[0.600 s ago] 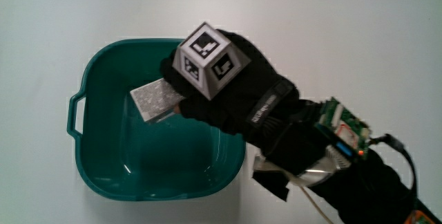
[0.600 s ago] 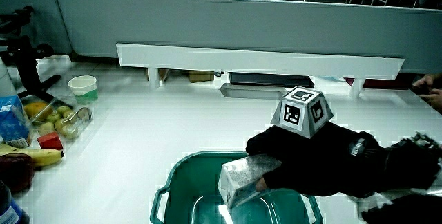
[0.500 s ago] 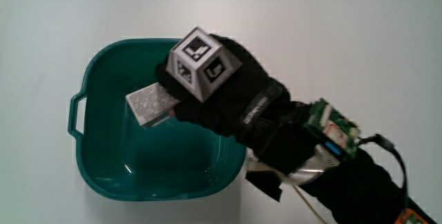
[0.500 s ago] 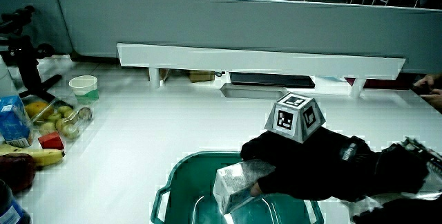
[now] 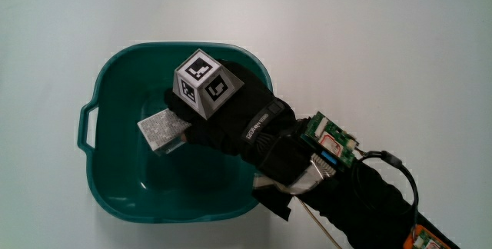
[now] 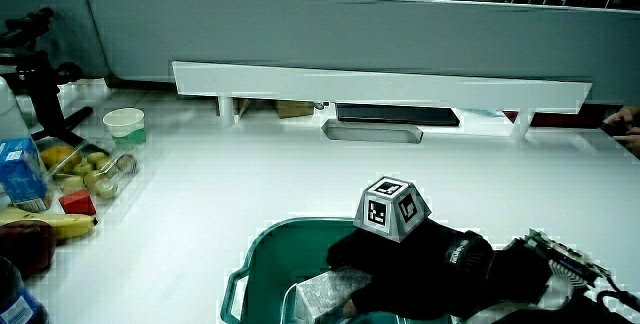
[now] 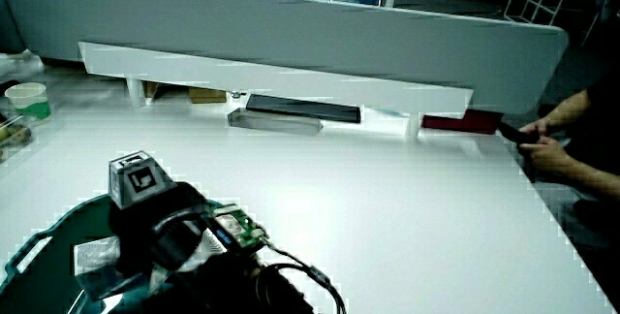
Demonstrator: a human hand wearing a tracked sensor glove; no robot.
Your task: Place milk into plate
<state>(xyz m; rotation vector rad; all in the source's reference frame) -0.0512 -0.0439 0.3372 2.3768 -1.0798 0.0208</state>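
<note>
The teal plastic basin [image 5: 115, 191], which stands in for the plate, sits on the white bench [image 5: 384, 41] and fills the middle of the frame in the main view. It has a small handle [image 5: 86, 126] on its rim. The hand [image 5: 227, 118] is over the basin's inside, with the patterned cube [image 5: 204, 84] on its back showing near the centre of the frame. The forearm [image 5: 369, 203] crosses the rim on the side nearer to the person, and a small green circuit board [image 5: 330, 137] is strapped at the wrist.

The fingers are closed around the milk carton [image 5: 163, 130], a small silvery-grey box held tilted, with one end sticking out from under the glove. In both side views the carton [image 6: 330, 292] [image 7: 97, 256] lies below the basin's rim, so it is inside the basin. It may be touching the floor of the basin, but the glove hides the contact and I cannot tell.

In a side view, well apart from the basin at the bench's edge, there are a pale cup [image 6: 124, 124], a clear bag of fruit [image 6: 92, 172], a blue carton [image 6: 20, 169], a small red item [image 6: 72, 202] and a banana [image 6: 55, 226]. A long white ledge [image 6: 380, 86] runs along the bench in front of the low grey partition [image 6: 400, 29].
</note>
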